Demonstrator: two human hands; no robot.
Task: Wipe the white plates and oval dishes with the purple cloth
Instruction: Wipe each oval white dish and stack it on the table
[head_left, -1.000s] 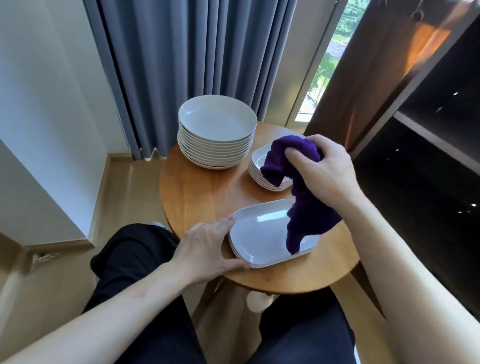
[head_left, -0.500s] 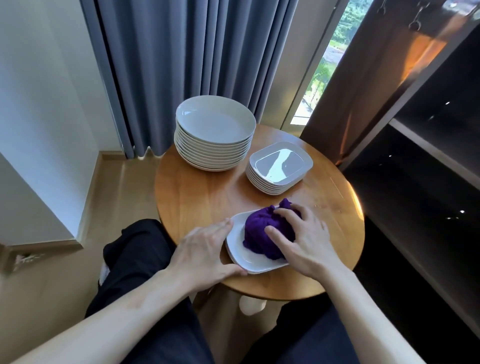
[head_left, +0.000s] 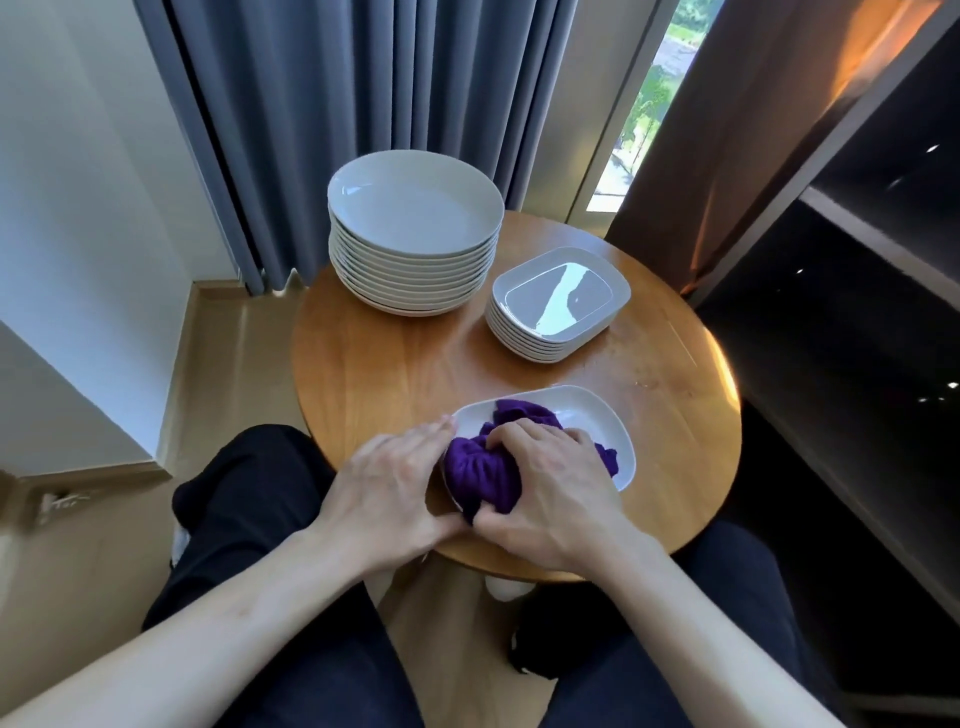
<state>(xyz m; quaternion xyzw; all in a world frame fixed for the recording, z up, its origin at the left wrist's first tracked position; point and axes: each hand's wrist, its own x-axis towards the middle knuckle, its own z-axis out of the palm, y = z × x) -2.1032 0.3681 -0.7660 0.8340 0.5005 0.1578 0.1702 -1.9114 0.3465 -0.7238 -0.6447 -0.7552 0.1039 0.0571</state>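
Note:
A white oval dish (head_left: 597, 421) lies at the near edge of the round wooden table (head_left: 405, 374). My right hand (head_left: 545, 483) presses the bunched purple cloth (head_left: 483, 473) into the dish's left half. My left hand (head_left: 389, 483) holds the dish's left rim, thumb by the cloth. Further back, a stack of white oval dishes (head_left: 558, 304) stands right of centre. A taller stack of round white plates (head_left: 415, 228) stands at the back left.
Grey curtains (head_left: 322, 104) hang behind the table, with a window strip (head_left: 649, 104) to the right. A dark shelf unit (head_left: 857, 312) stands close on the right. My legs in dark trousers (head_left: 249, 509) flank the table's near edge. Wooden floor shows on the left.
My right hand brought the cloth down from above the table onto the near dish, then slid it toward the dish's left end. My left hand stayed on the rim.

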